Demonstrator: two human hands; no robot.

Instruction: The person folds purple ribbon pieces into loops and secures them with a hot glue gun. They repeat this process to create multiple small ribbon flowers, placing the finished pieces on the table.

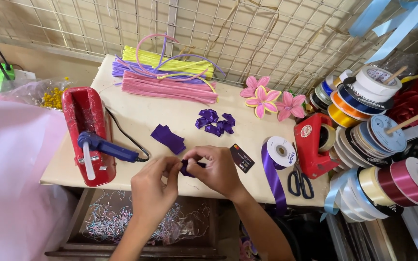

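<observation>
A small purple ribbon piece is pinched between both hands at the near edge of the bench, just above the surface. The left hand is closed on its left end w/ thumb and fingertips; the right hand is clenched over the right end, fingers curled in. The piece is held close to the body, presumably so a fold can be pressed between the thumbs. It looks dark violet, satiny, bunched; most of it is hidden by fingers, so exact shape can't be told.

Things are laid w/in arm's reach: flat cut purple strips and folded purple petals further back on the bench, a blue glue gun rested on a red tray at left, prob. to catch drips. A purple ribbon spool trails off the bench edge beside a red tape dispenser and scissors. Pink ribbon flowers are set at the back.
</observation>
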